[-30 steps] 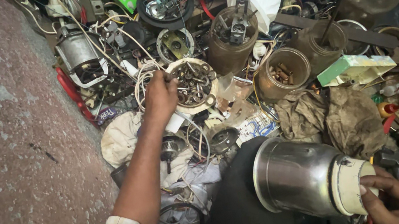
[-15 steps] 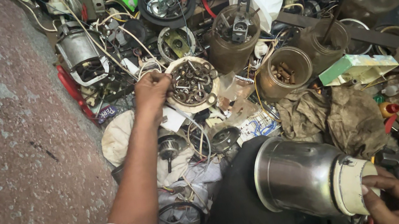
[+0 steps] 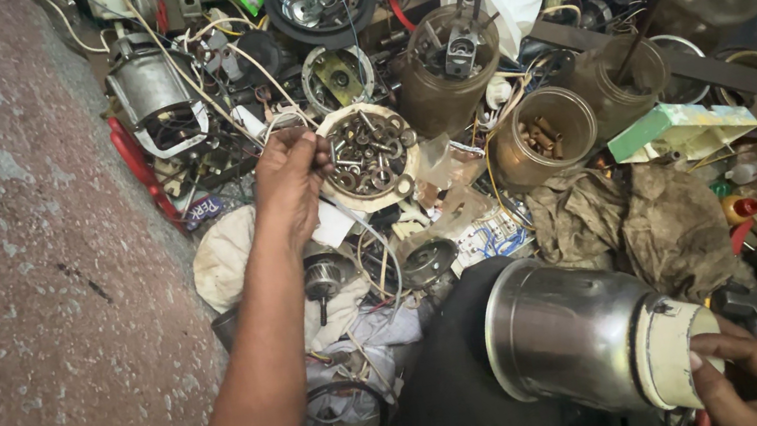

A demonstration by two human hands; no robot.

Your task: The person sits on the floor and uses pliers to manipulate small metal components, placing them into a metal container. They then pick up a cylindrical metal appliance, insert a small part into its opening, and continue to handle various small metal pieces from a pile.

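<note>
Left hand (image 3: 290, 178) lifted off parts bowl (image 3: 372, 155) — fingers pinched, arm outstretched.

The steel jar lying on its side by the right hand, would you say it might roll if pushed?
Probably: the steel jar is round and lies on its side. The right hand at its white base likely steadies it. Its polished wall looks slippery.

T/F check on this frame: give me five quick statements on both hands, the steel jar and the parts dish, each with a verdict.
1. The left hand is at the rim of the round dish of small metal parts. True.
2. The right hand grips a screwdriver. False: it holds the steel jar by its cream base.
3. The steel jar stands upright. False: it lies on its side.
4. The parts dish is empty. False: it is full of screws and washers.
5. A crumpled dirty cloth lies above the jar. True.
</note>
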